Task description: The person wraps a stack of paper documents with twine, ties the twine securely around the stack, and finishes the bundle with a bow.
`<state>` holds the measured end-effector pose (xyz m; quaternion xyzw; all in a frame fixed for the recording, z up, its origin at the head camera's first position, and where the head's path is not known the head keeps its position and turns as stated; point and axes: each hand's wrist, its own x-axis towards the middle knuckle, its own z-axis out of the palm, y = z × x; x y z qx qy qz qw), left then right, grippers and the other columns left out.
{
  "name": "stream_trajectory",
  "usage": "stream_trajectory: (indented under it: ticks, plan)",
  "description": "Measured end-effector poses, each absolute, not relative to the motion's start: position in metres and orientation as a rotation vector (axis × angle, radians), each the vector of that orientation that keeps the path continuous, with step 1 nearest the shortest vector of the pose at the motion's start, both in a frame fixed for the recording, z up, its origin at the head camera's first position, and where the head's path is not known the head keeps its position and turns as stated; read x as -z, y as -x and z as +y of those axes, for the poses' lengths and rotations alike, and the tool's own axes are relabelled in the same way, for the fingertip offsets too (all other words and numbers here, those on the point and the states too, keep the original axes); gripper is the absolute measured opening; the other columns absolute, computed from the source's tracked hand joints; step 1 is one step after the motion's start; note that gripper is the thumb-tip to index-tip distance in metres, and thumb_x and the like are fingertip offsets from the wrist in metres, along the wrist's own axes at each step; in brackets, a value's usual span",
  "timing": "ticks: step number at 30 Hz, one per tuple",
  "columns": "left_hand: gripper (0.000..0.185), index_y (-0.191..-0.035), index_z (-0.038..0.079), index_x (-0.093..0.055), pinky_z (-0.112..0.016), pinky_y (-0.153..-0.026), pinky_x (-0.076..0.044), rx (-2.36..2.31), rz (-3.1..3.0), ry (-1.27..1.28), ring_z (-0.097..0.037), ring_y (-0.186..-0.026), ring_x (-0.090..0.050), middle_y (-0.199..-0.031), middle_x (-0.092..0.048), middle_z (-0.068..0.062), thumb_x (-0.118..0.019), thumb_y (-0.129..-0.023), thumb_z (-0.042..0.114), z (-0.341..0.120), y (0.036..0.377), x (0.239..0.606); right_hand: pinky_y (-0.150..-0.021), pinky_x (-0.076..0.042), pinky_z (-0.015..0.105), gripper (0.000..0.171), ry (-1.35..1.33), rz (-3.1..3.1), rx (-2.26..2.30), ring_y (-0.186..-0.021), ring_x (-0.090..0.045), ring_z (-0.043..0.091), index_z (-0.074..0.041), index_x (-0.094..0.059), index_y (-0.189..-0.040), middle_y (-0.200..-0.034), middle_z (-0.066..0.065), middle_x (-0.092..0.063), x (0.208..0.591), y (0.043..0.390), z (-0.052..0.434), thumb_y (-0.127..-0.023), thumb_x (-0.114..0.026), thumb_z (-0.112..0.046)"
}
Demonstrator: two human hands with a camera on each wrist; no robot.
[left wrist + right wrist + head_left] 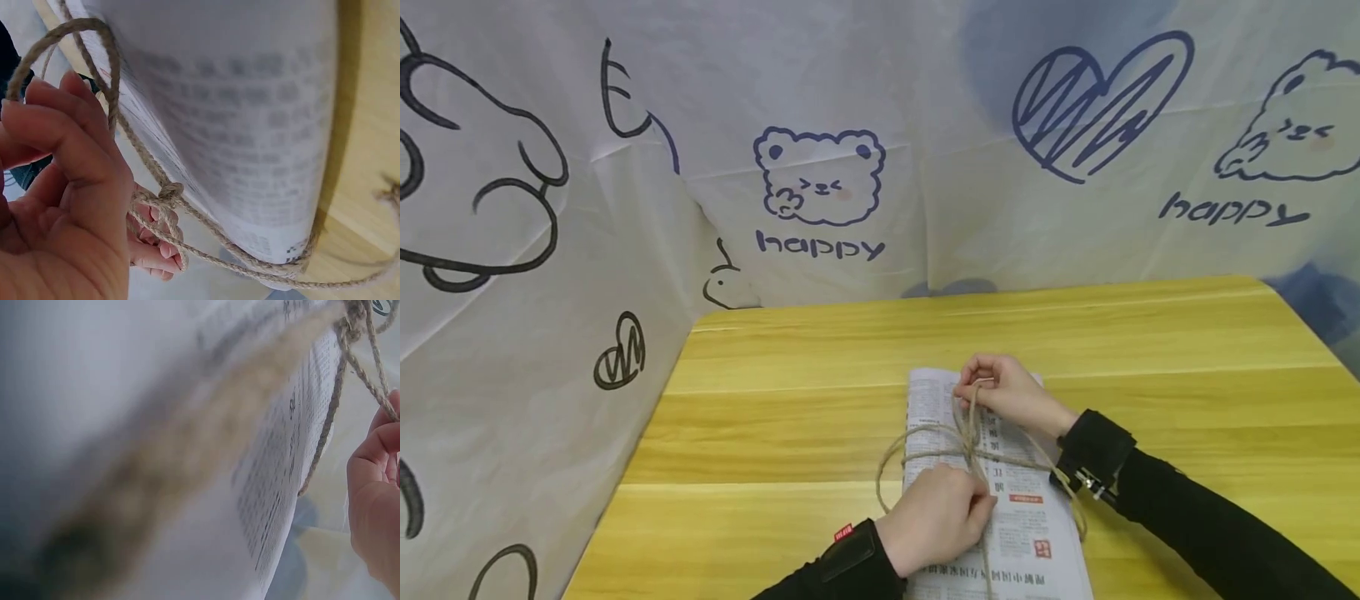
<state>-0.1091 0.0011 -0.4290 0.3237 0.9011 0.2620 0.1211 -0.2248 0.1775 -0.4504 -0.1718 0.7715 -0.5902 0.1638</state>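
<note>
A folded stack of newspaper point(1026, 575) lies lengthwise before me, with jute twine point(972, 452) wrapped round it and crossing in a knot on top. Below the knot my left hand point(936, 517) grips the twine with curled fingers. In the left wrist view a twine loop point(114, 69) rises from those fingertips. Beyond the knot, near the far end of the stack, my right hand point(1011, 396) pinches a loop of the same twine. The right wrist view has a blurred twine strand point(187, 444) close to the lens, hiding part of the print.
Loose twine curves out past both sides of the stack, and its right tail point(1081, 521) hangs over the paper's edge. The yellow wood-grain table point(775, 400) extends on either side. A white cloth point(962, 242) with drawings hangs behind it and along the left.
</note>
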Motion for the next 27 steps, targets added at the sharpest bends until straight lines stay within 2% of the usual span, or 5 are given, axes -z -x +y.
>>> stream_trajectory:
  ticks: [4, 10, 16, 22, 27]
  plan:
    - [0.036, -0.07, 0.019, -0.065, -0.013, -0.047, -0.03, -0.768, 2.623, -0.971, 0.001, -0.043, -0.036, -0.052, -0.042, 0.012, -0.054, -0.105, 0.022, 0.002, 0.11, 0.429, -0.064, -0.048, 0.026, 0.015, 0.507, 2.204, 1.681, -0.075, -0.069, 0.013, 0.003, -0.058, -0.105, -0.093, 0.018, -0.069, 0.45, 0.224, 0.178, -0.1, -0.062, -0.011]
    - [0.051, -0.062, 0.023, -0.051, -0.017, -0.046, -0.027, -0.838, 2.608, -0.911, -0.002, -0.041, -0.032, -0.048, -0.035, 0.011, -0.042, -0.109, 0.039, -0.009, 0.119, 0.421, -0.071, -0.055, 0.026, 0.013, 0.559, 2.17, 1.693, -0.082, -0.071, 0.014, 0.005, -0.06, -0.105, -0.102, 0.023, -0.07, 0.449, 0.223, 0.182, -0.097, -0.063, -0.005]
    - [0.045, -0.062, 0.019, -0.048, -0.019, -0.043, -0.028, -0.966, 2.711, -0.724, -0.004, -0.042, -0.033, -0.052, -0.037, 0.009, -0.049, -0.106, 0.026, -0.029, 0.146, 0.4, -0.074, -0.057, 0.028, 0.015, 0.619, 2.098, 1.696, -0.091, -0.071, 0.013, 0.007, -0.058, -0.109, -0.109, 0.026, -0.068, 0.449, 0.222, 0.187, -0.096, -0.06, 0.0]
    - [0.026, -0.086, 0.007, -0.069, -0.021, -0.053, -0.038, -1.059, 2.772, -0.624, -0.008, -0.055, -0.047, -0.071, -0.062, 0.0, -0.052, -0.103, 0.017, -0.045, 0.183, 0.397, -0.083, -0.058, 0.029, 0.02, 0.667, 1.995, 1.723, -0.101, -0.072, 0.015, 0.009, -0.054, -0.113, -0.115, 0.029, -0.067, 0.45, 0.221, 0.195, -0.096, -0.06, 0.001]
    - [0.026, -0.109, 0.002, -0.071, -0.025, -0.061, -0.045, -1.229, 2.597, -0.514, -0.014, -0.07, -0.058, -0.095, -0.071, -0.013, -0.05, -0.105, 0.016, -0.053, 0.203, 0.41, -0.087, -0.058, 0.028, 0.021, 0.707, 1.951, 1.733, -0.102, -0.071, 0.016, 0.01, -0.054, -0.114, -0.116, 0.027, -0.068, 0.451, 0.221, 0.201, -0.096, -0.061, 0.002]
